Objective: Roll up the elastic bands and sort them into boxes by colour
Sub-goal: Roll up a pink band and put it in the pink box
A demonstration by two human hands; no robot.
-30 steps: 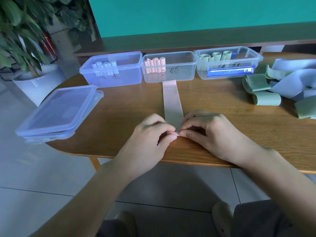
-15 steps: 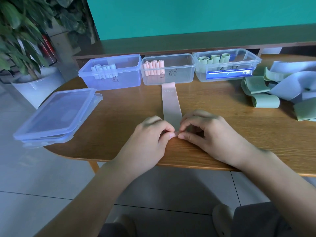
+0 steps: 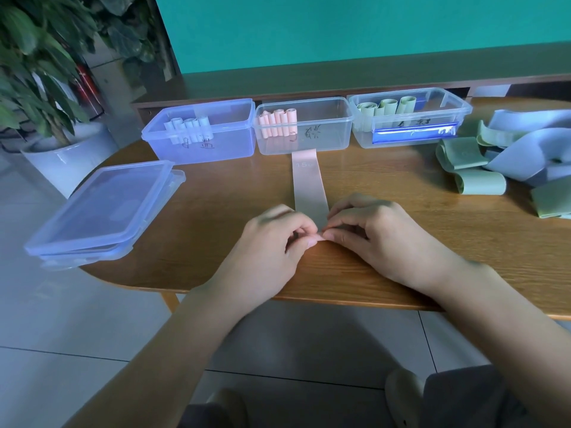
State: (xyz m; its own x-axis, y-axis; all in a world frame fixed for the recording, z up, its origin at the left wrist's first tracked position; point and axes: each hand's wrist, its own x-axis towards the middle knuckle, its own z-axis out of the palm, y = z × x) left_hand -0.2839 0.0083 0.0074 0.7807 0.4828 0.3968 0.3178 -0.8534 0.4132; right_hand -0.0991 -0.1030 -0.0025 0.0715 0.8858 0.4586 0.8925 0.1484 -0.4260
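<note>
At the wooden table (image 3: 216, 217), my left hand (image 3: 272, 242) and right hand (image 3: 380, 233) pinch the near end of a flat pink elastic band (image 3: 309, 186), fingers curled tight. The strip runs away to the clear plastic middle box (image 3: 327, 134) holding pink rolls (image 3: 278, 123). Rolling evenly, edges square, should keep it tight.

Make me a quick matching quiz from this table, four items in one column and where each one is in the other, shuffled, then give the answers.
Column one:
1. pink rolls
2. green rolls
3. flat pink band
4. stacked lids

Column two:
A. right box
B. table's left edge
C. middle box
D. pinched by both hands, left hand and right hand

Pairs: 1-C, 2-A, 3-D, 4-B
</note>
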